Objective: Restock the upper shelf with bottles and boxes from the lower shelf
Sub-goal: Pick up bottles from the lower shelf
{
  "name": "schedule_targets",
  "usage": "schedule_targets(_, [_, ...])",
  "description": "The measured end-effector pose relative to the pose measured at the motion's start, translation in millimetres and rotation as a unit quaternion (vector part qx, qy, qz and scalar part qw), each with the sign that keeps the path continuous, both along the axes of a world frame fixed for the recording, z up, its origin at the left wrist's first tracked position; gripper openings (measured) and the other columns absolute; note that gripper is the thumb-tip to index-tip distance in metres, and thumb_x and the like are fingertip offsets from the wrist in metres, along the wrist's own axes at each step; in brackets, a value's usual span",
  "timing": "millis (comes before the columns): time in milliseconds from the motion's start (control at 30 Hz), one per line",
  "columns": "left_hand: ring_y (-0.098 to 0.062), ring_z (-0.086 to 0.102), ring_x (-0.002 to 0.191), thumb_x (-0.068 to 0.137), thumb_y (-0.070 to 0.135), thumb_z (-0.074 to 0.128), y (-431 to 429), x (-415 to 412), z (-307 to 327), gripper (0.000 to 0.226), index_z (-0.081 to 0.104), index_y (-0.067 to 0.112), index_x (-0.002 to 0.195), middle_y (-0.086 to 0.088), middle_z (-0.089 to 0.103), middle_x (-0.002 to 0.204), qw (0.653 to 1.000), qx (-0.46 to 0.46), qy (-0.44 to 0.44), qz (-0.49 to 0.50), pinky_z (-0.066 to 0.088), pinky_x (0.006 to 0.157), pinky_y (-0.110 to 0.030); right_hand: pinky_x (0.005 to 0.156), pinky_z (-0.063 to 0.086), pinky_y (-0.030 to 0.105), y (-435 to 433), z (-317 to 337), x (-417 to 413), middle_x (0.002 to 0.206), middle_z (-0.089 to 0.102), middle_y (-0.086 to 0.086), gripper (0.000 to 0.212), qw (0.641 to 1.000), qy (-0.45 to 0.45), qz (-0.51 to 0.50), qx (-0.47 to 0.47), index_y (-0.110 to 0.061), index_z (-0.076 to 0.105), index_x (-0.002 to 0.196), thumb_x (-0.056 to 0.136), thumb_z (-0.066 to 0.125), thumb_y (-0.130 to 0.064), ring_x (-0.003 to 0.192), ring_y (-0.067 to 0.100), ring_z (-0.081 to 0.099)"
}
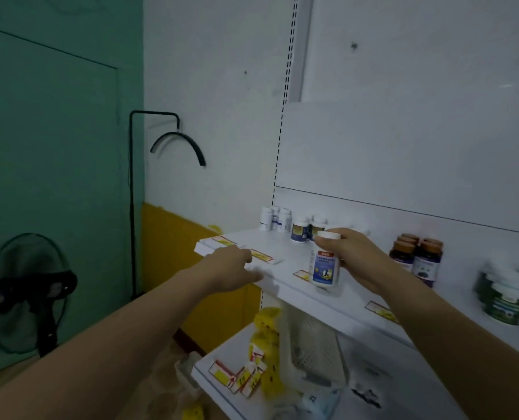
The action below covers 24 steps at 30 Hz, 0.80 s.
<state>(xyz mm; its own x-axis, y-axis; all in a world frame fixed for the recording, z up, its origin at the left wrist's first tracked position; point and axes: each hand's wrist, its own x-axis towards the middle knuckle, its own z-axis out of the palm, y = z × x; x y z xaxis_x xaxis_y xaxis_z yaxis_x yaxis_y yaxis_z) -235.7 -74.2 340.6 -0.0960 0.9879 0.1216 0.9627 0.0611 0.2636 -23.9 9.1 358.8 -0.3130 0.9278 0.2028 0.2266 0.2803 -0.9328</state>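
Reaching in from the lower left of the frame, the left forearm [115,328] ends in the left hand [234,268], which rests on the front lip of the upper shelf [282,247] at the centre. Its fingers lie over the edge and hold nothing. From the lower right comes the right hand [358,259], its fingers and thumb wrapped round a white bottle [324,263] with a blue label and a white cap. The bottle is upright, at the front edge of the upper shelf. Whether its base already touches the board I cannot tell.

Further back on this shelf stand small white bottles [274,219] and, just right of them, bottles with blue and yellow labels [308,228]. Brown-capped dark bottles [418,256] sit to the right of the right hand, and green-labelled bottles [509,301], blurred, stand at the right edge of the frame. The lower shelf [403,374], at the bottom centre, carries yellow packets [267,334], price tags and a white basket [312,344].

The step in hand looks like placing one bottle taken from below. The likely next move is to slide or set it back beside the blue and yellow-labelled group, label facing out. It must stay upright and not knock the bottles behind it. Then the grip can let go and go down to the lower shelf for more stock. Most of the restocking appears still to be done, since there is bare board along the front.
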Motion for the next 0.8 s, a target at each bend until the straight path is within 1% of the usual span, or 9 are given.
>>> schedule_targets(67, [-0.024, 0.05, 0.119, 0.09, 0.05, 0.051, 25, -18, -1, 0.055, 0.047, 0.017, 0.133, -0.008, 0.05, 0.136, 1.0, 0.002, -0.004, -0.015, 0.044, 0.099, -0.039, 0.094, 0.047, 0.04, 14, 0, -14, 0.101, 0.065, 0.008, 0.018, 1.0, -0.012, -0.016, -0.003, -0.01, 0.061, 0.105, 0.091, 0.061, -0.021, 0.087, 0.016, 0.062])
schedule_targets(133, [-0.024, 0.05, 0.118, 0.09, 0.051, 0.05, 52, -28, -3, 0.054, 0.048, 0.017, 0.132, -0.009, 0.05, 0.134, 0.999, -0.001, -0.004, -0.037, 0.044, 0.098, -0.039, 0.093, 0.048, 0.039, 30, 0, -21, 0.091, 0.065, 0.005, 0.008, 0.999, -0.029, -0.039, 0.004, -0.012, 0.062, 0.091, 0.092, 0.058, -0.019, 0.082, 0.015, 0.061])
schedule_targets(167, [-0.025, 0.05, 0.117, 0.09, 0.051, 0.05, 66, -31, -3, 0.054, 0.048, 0.017, 0.132, -0.009, 0.05, 0.133, 0.999, 0.003, -0.003, -0.05, 0.044, 0.098, -0.038, 0.09, 0.048, 0.038, 40, 1, -22, 0.089, 0.064, 0.005, 0.009, 0.998, -0.033, -0.056, 0.01, -0.013, 0.061, 0.087, 0.093, 0.057, -0.018, 0.081, 0.016, 0.06])
schedule_targets(233, [-0.025, 0.049, 0.119, 0.09, 0.051, 0.05, 97, -34, -5, 0.055, 0.047, 0.018, 0.134, -0.009, 0.048, 0.135, 0.997, 0.016, -0.001, -0.071, 0.044, 0.097, -0.037, 0.08, 0.05, 0.035, 61, 2, -19, 0.093, 0.063, 0.009, 0.013, 0.994, -0.045, -0.093, 0.025, -0.007, 0.061, 0.094, 0.093, 0.057, -0.02, 0.082, 0.019, 0.059])
schedule_targets(267, [-0.025, 0.049, 0.119, 0.09, 0.052, 0.05, 112, -33, -8, 0.056, 0.046, 0.018, 0.135, -0.009, 0.048, 0.136, 0.996, 0.02, 0.0, -0.082, 0.044, 0.098, -0.037, 0.079, 0.05, 0.035, 71, -1, -16, 0.097, 0.064, 0.011, 0.02, 0.992, -0.049, -0.113, 0.032, -0.005, 0.06, 0.102, 0.092, 0.059, -0.022, 0.085, 0.022, 0.06])
schedule_targets(400, [-0.025, 0.05, 0.119, 0.09, 0.054, 0.049, 167, -22, -17, 0.059, 0.045, 0.018, 0.136, -0.009, 0.046, 0.138, 0.99, 0.014, 0.009, -0.139, 0.043, 0.1, -0.039, 0.097, 0.049, 0.048, 105, -11, 2, 0.112, 0.066, 0.014, 0.03, 0.981, -0.045, -0.187, 0.032, -0.005, 0.06, 0.113, 0.088, 0.065, -0.021, 0.103, 0.03, 0.063])
schedule_targets(500, [-0.024, 0.05, 0.12, 0.089, 0.055, 0.048, 201, -12, -17, 0.06, 0.044, 0.019, 0.137, -0.008, 0.045, 0.139, 0.984, 0.01, 0.011, -0.179, 0.043, 0.1, -0.037, 0.094, 0.05, 0.04, 122, -14, 11, 0.118, 0.063, 0.012, 0.036, 0.971, -0.043, -0.233, 0.012, -0.006, 0.058, 0.119, 0.086, 0.068, -0.018, 0.103, 0.026, 0.062])
schedule_targets(667, [-0.021, 0.051, 0.119, 0.089, 0.053, 0.051, 247, -5, -13, 0.059, 0.047, 0.017, 0.135, -0.006, 0.049, 0.138, 0.971, 0.016, 0.0, -0.238, 0.043, 0.101, -0.035, 0.079, 0.049, 0.028, 142, -17, 16, 0.121, 0.059, 0.008, 0.048, 0.955, -0.06, -0.29, -0.008, -0.009, 0.052, 0.125, 0.082, 0.072, -0.017, 0.101, 0.022, 0.06])
schedule_targets(800, [-0.02, 0.049, 0.121, 0.09, 0.052, 0.05, 275, -4, -16, 0.058, 0.045, 0.017, 0.136, -0.005, 0.049, 0.138, 0.959, 0.009, 0.01, -0.284, 0.042, 0.101, -0.033, 0.081, 0.048, 0.029, 153, -27, 6, 0.118, 0.06, 0.01, 0.047, 0.937, -0.053, -0.346, -0.017, -0.007, 0.053, 0.121, 0.08, 0.074, -0.013, 0.099, 0.021, 0.059])
